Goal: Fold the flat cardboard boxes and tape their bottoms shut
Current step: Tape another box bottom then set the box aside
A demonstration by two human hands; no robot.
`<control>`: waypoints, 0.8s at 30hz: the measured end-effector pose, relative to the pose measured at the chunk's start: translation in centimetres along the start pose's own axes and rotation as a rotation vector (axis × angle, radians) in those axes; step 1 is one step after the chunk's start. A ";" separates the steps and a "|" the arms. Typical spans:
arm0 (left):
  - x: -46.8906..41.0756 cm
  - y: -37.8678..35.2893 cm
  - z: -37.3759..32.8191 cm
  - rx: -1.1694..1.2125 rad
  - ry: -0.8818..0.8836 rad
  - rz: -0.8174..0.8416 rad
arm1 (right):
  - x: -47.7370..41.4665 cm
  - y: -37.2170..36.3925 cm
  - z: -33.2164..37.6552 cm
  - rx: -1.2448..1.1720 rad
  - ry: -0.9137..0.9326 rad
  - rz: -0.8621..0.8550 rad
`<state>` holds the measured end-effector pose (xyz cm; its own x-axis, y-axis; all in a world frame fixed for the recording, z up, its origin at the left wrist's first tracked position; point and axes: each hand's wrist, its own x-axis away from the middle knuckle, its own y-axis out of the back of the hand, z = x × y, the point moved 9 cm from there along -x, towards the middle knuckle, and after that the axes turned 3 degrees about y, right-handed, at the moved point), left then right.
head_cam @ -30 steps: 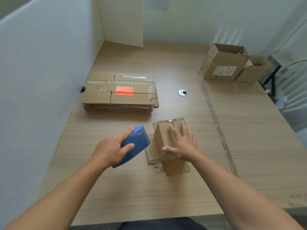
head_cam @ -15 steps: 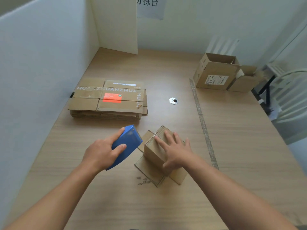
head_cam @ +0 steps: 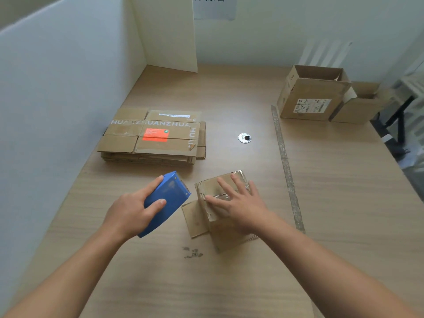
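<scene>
A small folded cardboard box (head_cam: 226, 235) stands upside down on the wooden table (head_cam: 229, 283), its bottom flaps up and crossed by clear tape. My right hand (head_cam: 238, 204) lies flat on those flaps, fingers spread and straight, pressing the tape. My left hand (head_cam: 130, 212) grips a blue tape dispenser (head_cam: 166, 201) just left of the box, its front end near the box's upper left corner. A stack of flat cardboard boxes (head_cam: 152, 137) with an orange label lies further back on the left.
Two open cardboard boxes (head_cam: 314, 97) stand at the back right. A round metal grommet (head_cam: 244, 137) sits mid-table, and a tape strip (head_cam: 286, 166) runs along the table. White partition walls (head_cam: 57, 99) close the left and back. Chair parts show at the right edge.
The small box has turned under my right hand, which now lies flatter across its taped flaps. My left hand still holds the dispenser beside it. The view has shifted slightly.
</scene>
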<state>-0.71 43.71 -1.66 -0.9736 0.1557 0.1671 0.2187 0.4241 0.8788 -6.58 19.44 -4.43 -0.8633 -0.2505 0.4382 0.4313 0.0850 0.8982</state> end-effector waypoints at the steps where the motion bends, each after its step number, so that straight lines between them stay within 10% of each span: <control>1: 0.1 0.1 0.0 -0.003 -0.003 -0.006 | 0.1 0.1 0.3 -0.031 0.000 -0.054; 9: 0.6 -0.2 -0.4 -0.020 -0.040 0.012 | -1.1 -1.9 2.1 -0.152 -0.081 -0.425; 24: 2.6 0.5 -2.7 -0.134 -0.543 -0.054 | -1.5 -2.4 0.1 -0.377 0.155 -0.495</control>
<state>-3.34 41.88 0.42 -0.8015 0.5891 -0.1028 0.1247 0.3329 0.9347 -6.37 19.74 -7.25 -0.9481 -0.3121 -0.0611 0.0781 -0.4147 0.9066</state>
